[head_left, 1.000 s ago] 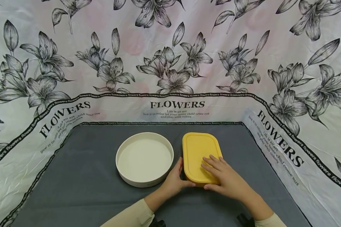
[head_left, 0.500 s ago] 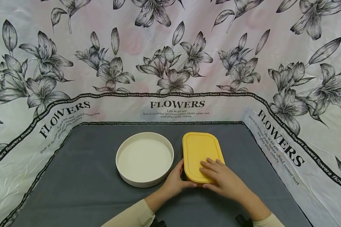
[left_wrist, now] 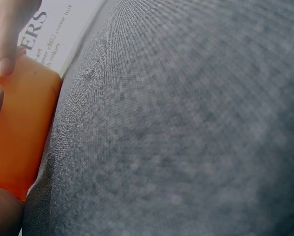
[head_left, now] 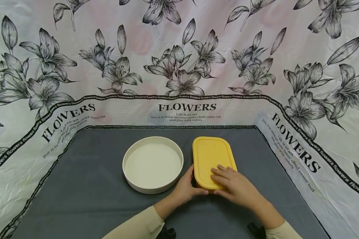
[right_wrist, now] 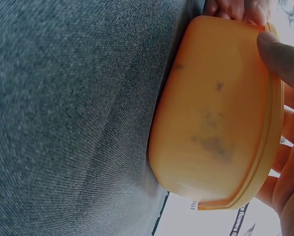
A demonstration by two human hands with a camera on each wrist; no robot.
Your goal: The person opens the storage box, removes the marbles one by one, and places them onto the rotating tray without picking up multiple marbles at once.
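A rectangular food container with translucent orange walls and a yellow lid sits on the grey cloth. Dark blotches show through its near wall in the right wrist view. My left hand holds the near left corner, fingers along the left side and thumb on the near side. Over the near right part of the lid lie the spread fingers of my right hand. Its thumb presses the near rim, so the lid edge is between thumb and fingers. The lid looks seated all round where visible.
A round cream dish with a low wall stands just left of the container, close to my left hand. Grey cloth covers the work surface. A white flower-printed sheet with lettering borders it behind and at both sides.
My right hand has shifted slightly left and toward me on the lid. The left hand keeps its hold. The head view has tilted down a little.
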